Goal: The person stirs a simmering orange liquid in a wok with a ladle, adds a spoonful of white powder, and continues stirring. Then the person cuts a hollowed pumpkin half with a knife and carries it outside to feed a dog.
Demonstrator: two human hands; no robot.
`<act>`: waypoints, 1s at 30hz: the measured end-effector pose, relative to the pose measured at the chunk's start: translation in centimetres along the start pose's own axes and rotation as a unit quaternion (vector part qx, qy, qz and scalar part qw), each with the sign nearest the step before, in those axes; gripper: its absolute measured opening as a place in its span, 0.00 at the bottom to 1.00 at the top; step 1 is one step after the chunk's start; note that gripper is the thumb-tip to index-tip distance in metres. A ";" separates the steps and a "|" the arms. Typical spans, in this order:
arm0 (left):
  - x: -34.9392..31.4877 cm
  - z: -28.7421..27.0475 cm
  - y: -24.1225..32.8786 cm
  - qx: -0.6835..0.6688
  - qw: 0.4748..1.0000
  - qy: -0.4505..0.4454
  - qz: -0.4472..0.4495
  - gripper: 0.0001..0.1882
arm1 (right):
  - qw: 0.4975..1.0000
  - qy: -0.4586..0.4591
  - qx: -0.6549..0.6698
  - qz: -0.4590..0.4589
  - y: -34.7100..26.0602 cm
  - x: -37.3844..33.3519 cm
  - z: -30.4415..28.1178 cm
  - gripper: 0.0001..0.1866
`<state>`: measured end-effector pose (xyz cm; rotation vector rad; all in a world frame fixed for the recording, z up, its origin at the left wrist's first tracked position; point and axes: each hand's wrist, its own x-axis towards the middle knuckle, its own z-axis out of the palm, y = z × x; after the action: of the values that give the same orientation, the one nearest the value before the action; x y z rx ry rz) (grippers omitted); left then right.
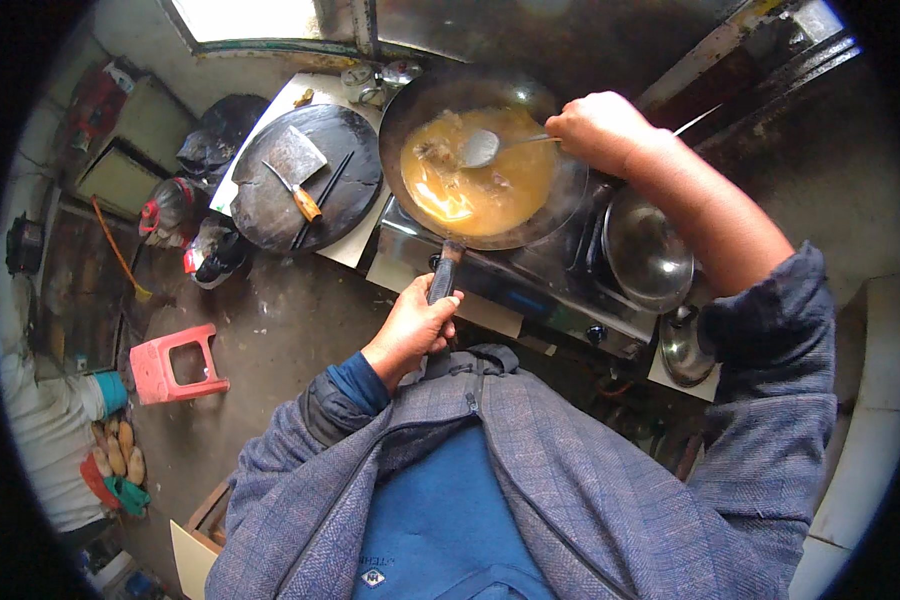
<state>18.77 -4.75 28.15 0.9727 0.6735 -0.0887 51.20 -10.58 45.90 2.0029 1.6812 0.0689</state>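
Note:
A large dark wok [402,130] sits on the stove, partly filled with yellowish-brown soup [510,200] that has some solid pieces in it. My left hand [410,325] is closed round the wok's black handle [444,275]. Over the far right side of the wok, my right hand [600,130] grips the handle of a metal ladle [480,148]. The ladle's bowl rests at the soup's surface, near the solid pieces. What lies under the surface is hidden.
Left of the wok, a round dark chopping board [250,215] holds a cleaver [295,158], a wooden-handled knife [305,204] and black chopsticks [332,190]. A metal pan [650,250] and a lid [685,350] stand right. A red stool [150,370] is on the floor.

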 end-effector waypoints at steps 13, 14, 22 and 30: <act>0.0 0.0 0.1 0.013 1.000 -0.005 -0.001 0.22 | 0.931 -0.305 0.202 -0.003 0.9 -2.2 -6.1 0.10; 0.0 0.0 0.1 0.009 1.000 -0.004 0.002 0.22 | 0.928 -0.299 0.221 -0.027 0.6 -1.9 -5.6 0.11; 0.1 0.0 0.2 0.004 1.000 -0.009 0.002 0.21 | 0.977 -0.167 0.133 0.017 -5.7 1.2 -0.1 0.10; 0.1 -0.1 0.0 0.003 1.000 -0.004 -0.004 0.22 | 0.994 -0.024 0.085 0.071 -7.4 1.9 3.3 0.09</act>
<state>18.83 -4.64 28.08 0.9757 0.6700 -0.1024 46.10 -9.32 39.41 2.2306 1.5577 -0.0744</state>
